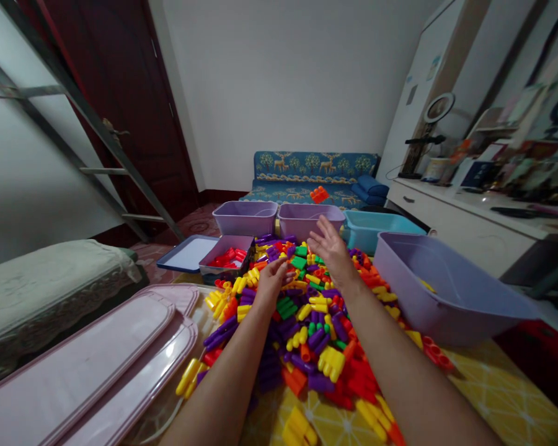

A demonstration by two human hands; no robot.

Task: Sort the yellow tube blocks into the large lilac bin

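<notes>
On the yellow table (506,396), a heap of plastic blocks (316,337) lay beside a lilac bin (446,303). Over the heap's far end the right hand (332,251) was open, fingers apart. The left hand (270,282) had its fingers curled, possibly on a block, but the grip was indistinct.

Multicoloured plastic blocks (307,322) lay heaped mid-frame on the yellow-clothed desk (502,396). Behind them stood three plastic tubs (307,220) in a row; a large lilac tub (451,291) sat right, flat pink lids (97,365) lower left.
</notes>
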